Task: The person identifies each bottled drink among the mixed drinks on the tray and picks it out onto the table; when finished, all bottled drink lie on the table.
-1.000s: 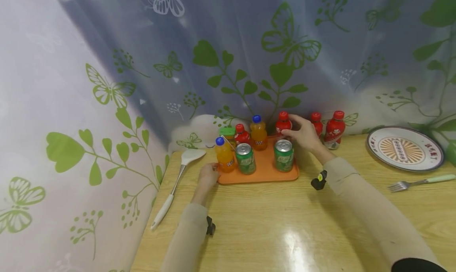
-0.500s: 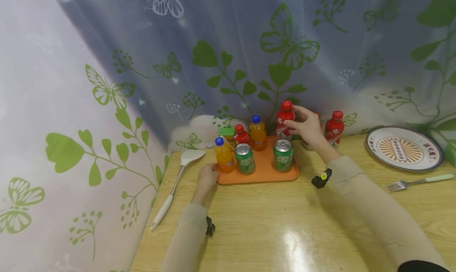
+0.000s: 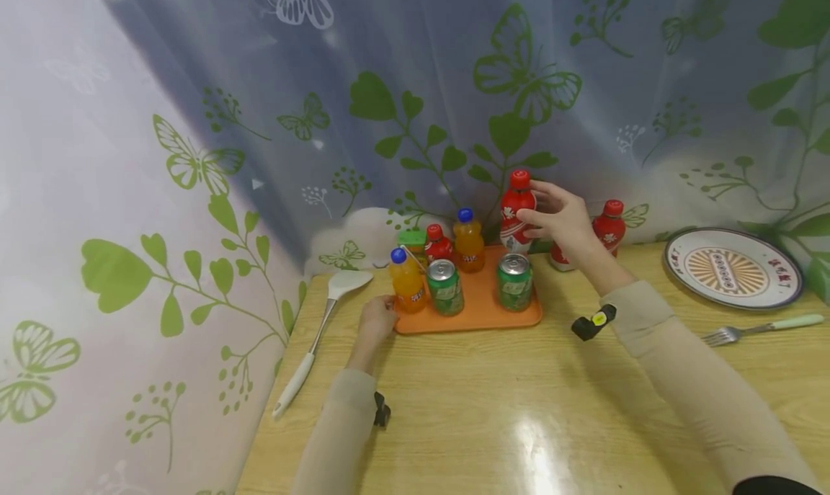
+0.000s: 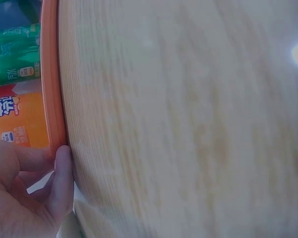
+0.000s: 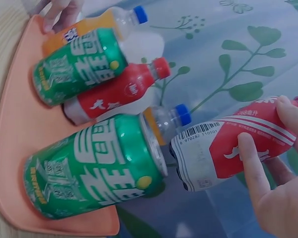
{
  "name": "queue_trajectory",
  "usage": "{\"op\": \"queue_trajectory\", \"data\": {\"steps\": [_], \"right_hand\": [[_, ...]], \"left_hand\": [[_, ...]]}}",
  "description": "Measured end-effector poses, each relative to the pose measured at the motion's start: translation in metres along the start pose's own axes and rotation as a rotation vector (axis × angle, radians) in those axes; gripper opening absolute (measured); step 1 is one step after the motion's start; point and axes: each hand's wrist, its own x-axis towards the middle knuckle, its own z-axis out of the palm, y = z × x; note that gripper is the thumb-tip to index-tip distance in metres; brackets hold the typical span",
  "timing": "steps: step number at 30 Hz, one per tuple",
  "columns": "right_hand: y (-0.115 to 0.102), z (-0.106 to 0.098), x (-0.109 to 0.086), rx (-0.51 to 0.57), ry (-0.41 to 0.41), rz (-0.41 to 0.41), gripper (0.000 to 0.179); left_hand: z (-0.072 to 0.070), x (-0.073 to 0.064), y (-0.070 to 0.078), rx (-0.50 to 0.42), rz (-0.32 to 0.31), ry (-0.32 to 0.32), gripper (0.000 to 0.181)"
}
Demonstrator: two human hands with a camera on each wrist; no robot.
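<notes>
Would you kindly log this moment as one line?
left hand: grips orange tray corner | right hand: holds red bottle | on tray: two green cans, two orange bottles, another red bottle

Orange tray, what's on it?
On the tray: two green cans, two orange bottles, one red bottle. A green-topped block behind has its base covered; I can't say if it's on.

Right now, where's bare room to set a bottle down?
Biggest: tabletop in front of the orange tray, between the left sleeve and right sleeve. Smaller: on the tray, between the left green can and right green can. Crowded: tray's left side, where the front orange-drink bottle, rear orange-drink bottle and a red-capped bottle stand close to the left can.
</notes>
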Motion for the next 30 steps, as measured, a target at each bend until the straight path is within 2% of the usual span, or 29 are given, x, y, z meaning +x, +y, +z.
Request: {"op": "queue_trajectory", "data": {"steps": [4, 10, 21, 30], "right_hand": [[-0.006, -0.004, -0.003, 0.005, -0.027, 0.022, 0.064], [-0.013, -0.009, -0.006, -0.014, -0.057, 0.086, 0.068], [-0.019, -0.020, -0.012, -0.038, -0.141, 0.109, 0.063], [-0.024, -0.037, -0.015, 0.204, -0.265, 0.050, 0.037]], "left_hand": [[0.000, 0.002, 0.001, 0.028, 0.006, 0.001, 0.053], [-0.001, 0.000, 0.001, 0.003, 0.000, -0.007, 0.053], [0.001, -0.005, 0.000, 0.009, 0.021, 0.021, 0.051], [0.001, -0.003, 0.000, 0.001, 0.032, 0.027, 0.050]]}}
